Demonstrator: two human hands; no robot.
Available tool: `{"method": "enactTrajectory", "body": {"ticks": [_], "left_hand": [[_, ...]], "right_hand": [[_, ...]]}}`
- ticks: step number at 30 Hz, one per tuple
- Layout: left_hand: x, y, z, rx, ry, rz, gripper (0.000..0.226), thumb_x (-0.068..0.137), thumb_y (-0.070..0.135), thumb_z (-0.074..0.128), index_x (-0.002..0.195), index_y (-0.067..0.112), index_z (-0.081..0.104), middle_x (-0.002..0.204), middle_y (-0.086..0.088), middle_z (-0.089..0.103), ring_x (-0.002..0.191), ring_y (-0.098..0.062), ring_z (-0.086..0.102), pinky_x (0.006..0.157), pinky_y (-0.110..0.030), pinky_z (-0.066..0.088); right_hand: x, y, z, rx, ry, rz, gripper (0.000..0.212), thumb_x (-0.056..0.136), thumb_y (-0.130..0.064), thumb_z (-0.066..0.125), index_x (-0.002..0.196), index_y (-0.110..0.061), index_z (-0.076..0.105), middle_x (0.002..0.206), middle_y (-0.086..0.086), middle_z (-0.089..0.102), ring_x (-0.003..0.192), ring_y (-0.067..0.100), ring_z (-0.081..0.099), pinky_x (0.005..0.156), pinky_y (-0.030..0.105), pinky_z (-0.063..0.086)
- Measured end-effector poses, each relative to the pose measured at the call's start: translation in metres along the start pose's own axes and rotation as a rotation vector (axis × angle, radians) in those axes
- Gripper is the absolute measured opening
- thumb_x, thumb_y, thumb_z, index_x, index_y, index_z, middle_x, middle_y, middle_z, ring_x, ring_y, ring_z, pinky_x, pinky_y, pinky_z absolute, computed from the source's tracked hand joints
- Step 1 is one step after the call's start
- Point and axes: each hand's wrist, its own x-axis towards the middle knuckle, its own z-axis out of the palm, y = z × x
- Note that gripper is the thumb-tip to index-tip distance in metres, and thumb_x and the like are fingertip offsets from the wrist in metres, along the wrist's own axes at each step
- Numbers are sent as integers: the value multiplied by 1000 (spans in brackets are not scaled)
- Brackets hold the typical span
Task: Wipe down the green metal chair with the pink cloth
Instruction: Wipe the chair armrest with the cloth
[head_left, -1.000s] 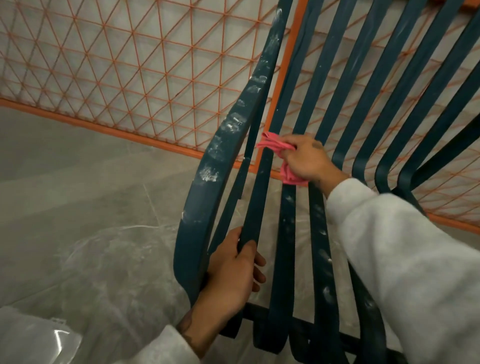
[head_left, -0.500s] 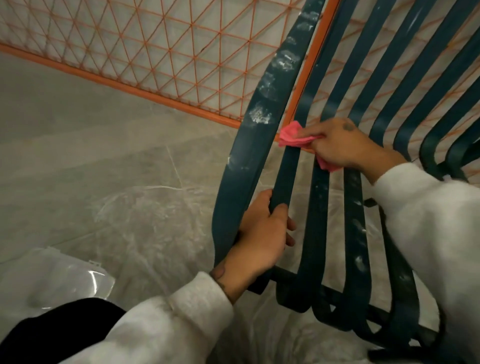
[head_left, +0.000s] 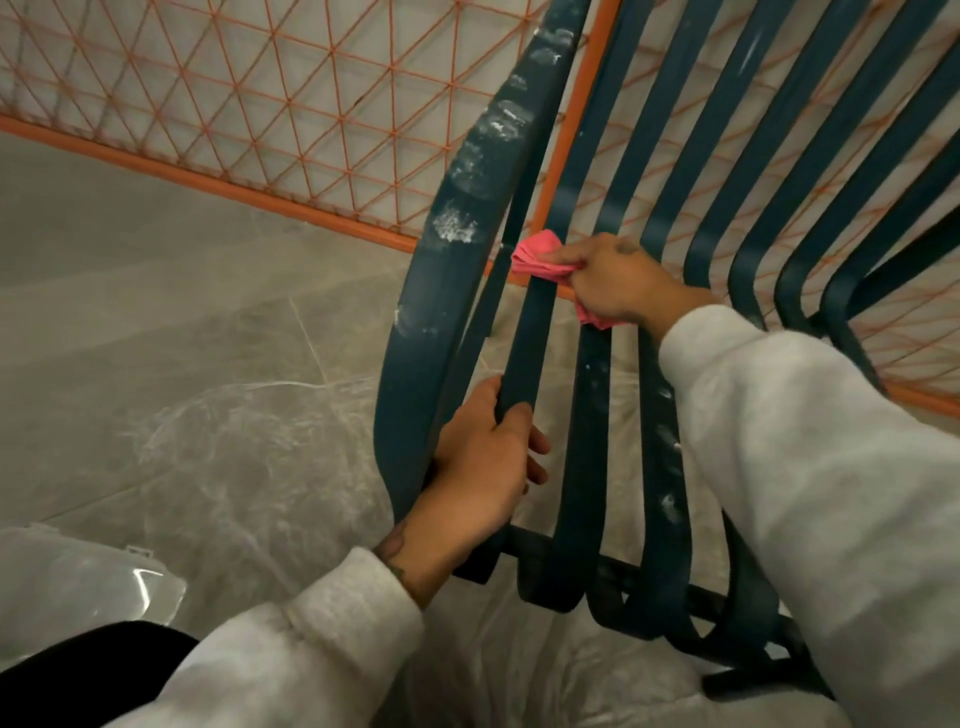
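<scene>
The left hand (head_left: 483, 467) is clamped low on the dark green metal chair (head_left: 415, 364), a frame of curved flat slats; its thumb lies on the near face of a narrow slat (head_left: 524, 353) just beside the wide outer rail (head_left: 467, 171), and its fingers curl round behind, their tips showing on the slat's right side; the palm rests against the foot of the rail.

The right hand (head_left: 623, 280) is higher up the same run of slats, well apart from the left; its fingers are bent and pinch a bunched pink cloth (head_left: 537, 254), holding it against the slats; one crumpled end of the cloth sticks out to the left of the fingertips, touching the slat there, and another corner shows beneath the heel of the hand; a small dark mark sits on the back of this hand, too blurred to read.

Both arms wear pale grey fleece sleeves (head_left: 805, 493); white dusty smears (head_left: 457, 228) dot the outer rail, and more spot the slats below the right wrist; the chair leans across the right half of the view, its slats looping round at the bottom near a cross bar.

Behind it stands an orange wire-mesh fence (head_left: 260, 104) with a diamond pattern; beneath is a grey floor (head_left: 130, 260) covered by a wrinkled clear plastic sheet (head_left: 234, 441); a glossy clear plastic piece (head_left: 78, 587) lies at the lower left, beside a dark fabric edge (head_left: 78, 654).
</scene>
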Motion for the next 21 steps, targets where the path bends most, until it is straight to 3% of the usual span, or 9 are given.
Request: {"method": "enactTrajectory", "body": {"ticks": [3,6,10,11,13,15,17,19,21], "left_hand": [[0,1,1,-12,11,-5,32,104,23,41,135,30,49,85,2,69,63,-8,66,61,-26,49],[-2,6,2,-23,44,-17,28,104,22,42,127,33,52,92,3,68,72,-10,66,63,-28,52],[-6,7,3,20,89,42,17,102,25,46,98,39,55,99,7,65,88,-13,65,84,-42,56],[-8,8,3,36,88,78,14,102,27,47,101,38,55,101,10,63,94,-11,62,83,-38,55],[-12,9,2,93,59,166,25,102,31,48,126,38,51,115,20,57,107,2,55,83,-14,43],[-21,12,1,165,41,243,33,101,31,50,132,41,48,119,22,54,108,15,50,80,-1,37],[-30,16,3,238,86,302,32,98,32,53,127,45,47,127,20,50,117,11,47,93,-6,37],[-39,22,10,314,148,359,44,96,36,55,137,45,42,144,20,41,134,1,37,112,-26,33],[-51,32,19,263,158,384,56,95,37,59,147,40,37,145,23,39,134,5,35,114,-27,31]], "right_hand": [[-32,-4,5,-8,2,-45,51,94,-9,44,131,-42,57,136,3,57,110,22,59,102,35,48],[-78,-13,10,26,-17,-131,52,95,-5,45,130,-41,58,138,-5,56,103,13,55,102,41,48],[-120,-22,16,43,-15,-316,51,90,3,47,129,-27,62,141,-10,53,133,7,46,117,36,30],[-126,-23,16,49,-25,-322,51,90,3,46,129,-27,63,140,-10,54,134,7,46,118,35,29],[-137,-32,11,105,-75,-292,51,92,0,45,126,-33,65,132,-12,62,121,5,57,111,32,39],[-153,-36,-2,246,-71,-253,46,97,-2,45,120,-34,67,99,-25,71,82,-3,69,82,18,54],[-168,-35,-12,421,22,-206,36,100,-9,47,115,-38,64,77,-28,67,62,0,65,58,11,50],[-180,-27,-16,611,153,-109,27,99,-19,53,112,-40,63,91,-16,69,80,9,67,70,23,54],[-190,-21,-16,962,208,22,23,96,-17,57,112,-31,65,101,-8,71,96,14,67,85,32,54]]}}
